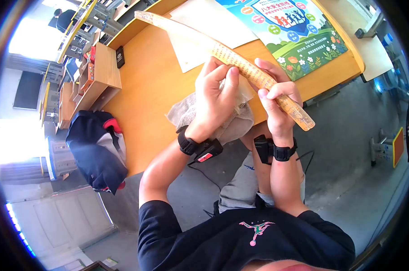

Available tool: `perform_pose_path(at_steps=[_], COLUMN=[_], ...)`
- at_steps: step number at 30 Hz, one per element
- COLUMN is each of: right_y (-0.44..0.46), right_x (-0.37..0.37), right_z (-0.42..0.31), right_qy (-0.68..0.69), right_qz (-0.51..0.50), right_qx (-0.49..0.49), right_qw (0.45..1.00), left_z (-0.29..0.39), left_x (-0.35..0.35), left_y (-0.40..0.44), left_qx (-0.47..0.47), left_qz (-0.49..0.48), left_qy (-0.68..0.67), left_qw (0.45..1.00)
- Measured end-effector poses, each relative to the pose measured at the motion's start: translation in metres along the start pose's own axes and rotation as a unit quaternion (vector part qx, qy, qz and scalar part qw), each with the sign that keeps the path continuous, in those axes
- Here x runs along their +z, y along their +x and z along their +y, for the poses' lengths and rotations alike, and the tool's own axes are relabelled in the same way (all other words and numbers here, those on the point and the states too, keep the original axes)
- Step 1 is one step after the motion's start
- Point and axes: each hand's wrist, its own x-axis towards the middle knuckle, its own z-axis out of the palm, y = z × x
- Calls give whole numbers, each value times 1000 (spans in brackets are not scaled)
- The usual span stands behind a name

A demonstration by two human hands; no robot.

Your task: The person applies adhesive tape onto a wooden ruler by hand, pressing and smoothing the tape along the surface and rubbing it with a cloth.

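A long, narrow, yellowish strip [234,56] with rows of small printed characters slants across the view, its far end over the desk and its near end by my right wrist. My right hand [280,97] is closed round its nearer part, thumb on top. My left hand [216,97] is closed, fingers curled against the strip's lower edge. A crumpled grey cloth [238,122] bunches under and beside my left hand, and a bit of it shows between the thumb and fingers. How firmly the left fingers grip is partly hidden.
On the wooden desk [141,90] lie white paper [191,49] and a colourful poster [299,40]. A dark jacket [98,149] hangs at its left edge, near a wooden shelf box [103,74]. A dark cable [209,174] dangles from my left wrist device. Another person [67,20] is far off.
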Motion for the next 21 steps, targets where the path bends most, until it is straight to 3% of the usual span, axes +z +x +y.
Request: perform_pose_path(at_steps=[3,8,13,21], right_y=[0,-4,-8,-14], right_x=[4,6,13,31], right_z=[-1,0,4,4], right_qy=[15,-8,26,201], right_qz=[8,43,92,195], right_qx=[9,29,42,98], right_qw=[1000,999,995,955], left_z=[-5,-4,5,-6], left_x=[3,-6,-4,-3], left_y=[0,1,3,0], left_qx=[53,-29,-13,59], left_qz=[59,5,13,29], left_qy=[-31,-8,-34,-63], left_qw=[996,1000,999,996])
